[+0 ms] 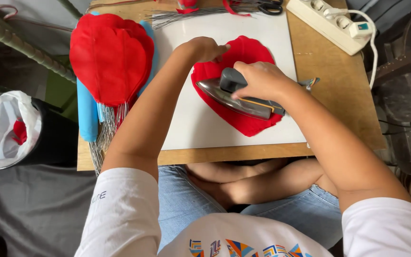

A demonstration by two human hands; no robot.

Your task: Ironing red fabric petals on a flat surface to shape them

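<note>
Left hand (204, 49): grip released, fingertips pressed on red fabric piece (243, 124) at its top edge. Just right of it, clothes iron (236, 97) is clenched by right hand (259, 80), flat on the fabric, on white board (191, 128) over wooden surface (338, 95).

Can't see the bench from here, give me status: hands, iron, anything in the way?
Right hand gripping iron, flat on red fabric piece. Left hand pinning the fabric's top edge. Nothing blocking on the white board.
</note>
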